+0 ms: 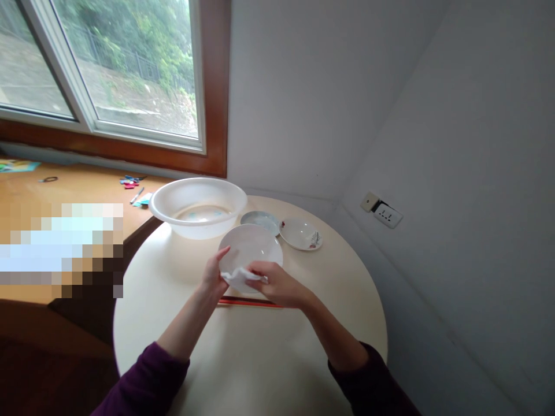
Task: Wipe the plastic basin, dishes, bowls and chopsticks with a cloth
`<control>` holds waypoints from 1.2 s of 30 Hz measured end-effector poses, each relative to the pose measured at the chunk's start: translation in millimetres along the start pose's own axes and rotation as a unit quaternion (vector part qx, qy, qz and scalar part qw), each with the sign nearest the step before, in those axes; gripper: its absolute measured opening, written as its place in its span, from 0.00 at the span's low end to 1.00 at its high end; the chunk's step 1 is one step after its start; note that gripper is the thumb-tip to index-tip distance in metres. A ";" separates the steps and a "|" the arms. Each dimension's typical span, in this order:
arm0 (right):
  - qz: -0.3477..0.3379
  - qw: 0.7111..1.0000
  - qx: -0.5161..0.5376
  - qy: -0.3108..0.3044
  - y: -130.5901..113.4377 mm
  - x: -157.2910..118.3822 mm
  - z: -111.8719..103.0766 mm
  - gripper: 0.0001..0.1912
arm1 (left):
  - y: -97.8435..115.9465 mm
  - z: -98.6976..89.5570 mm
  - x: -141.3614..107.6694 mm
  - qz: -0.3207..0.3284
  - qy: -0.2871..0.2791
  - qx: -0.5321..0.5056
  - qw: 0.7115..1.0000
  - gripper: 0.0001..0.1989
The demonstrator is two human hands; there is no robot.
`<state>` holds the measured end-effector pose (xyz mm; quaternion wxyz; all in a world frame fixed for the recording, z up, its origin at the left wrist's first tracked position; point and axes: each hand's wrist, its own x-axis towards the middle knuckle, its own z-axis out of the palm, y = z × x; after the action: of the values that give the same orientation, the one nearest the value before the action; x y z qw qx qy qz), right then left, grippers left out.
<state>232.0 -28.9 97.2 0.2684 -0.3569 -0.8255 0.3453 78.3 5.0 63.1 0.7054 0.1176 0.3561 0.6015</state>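
A white plate [249,245] is tilted up above the round table, its inner face toward me. My left hand [214,271] grips its left edge, with the thumb on the inner face. In my right hand [272,282] is a white cloth [240,276], pinched between the fingers and pressed against the lower part of the plate. Red chopsticks [251,301] lie on the table just below the plate. Behind it rest a pale plate [259,219] and a white bowl [299,234] with a floral pattern.
A large translucent basin [199,225] stands at the back left of the round table [243,358]. Beyond it, a wooden desk [87,188] holds scissors, a pen and small coloured items. Walls close in behind and to the right, with a socket [388,214].
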 end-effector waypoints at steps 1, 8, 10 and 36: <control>0.001 0.999 0.044 0.023 2.8 3.0 -7.2 0.07 | -0.6 0.2 0.8 0.003 -0.004 -0.002 1.000 0.06; 0.034 0.952 -0.118 0.281 34.7 24.5 -17.9 0.23 | -2.9 -0.9 1.2 0.010 0.007 -0.006 1.000 0.09; -0.016 0.923 -0.241 0.299 37.2 19.1 -9.8 0.21 | -2.6 -1.0 0.6 0.012 0.008 -0.005 1.000 0.10; 0.048 0.934 -0.353 0.016 26.4 35.1 15.9 0.25 | -6.0 1.2 -2.0 0.027 -0.039 0.010 0.999 0.09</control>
<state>210.6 5.7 74.2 0.1217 -0.4730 -0.8718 0.0379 83.6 2.0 61.2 0.7011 0.1579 0.3308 0.6117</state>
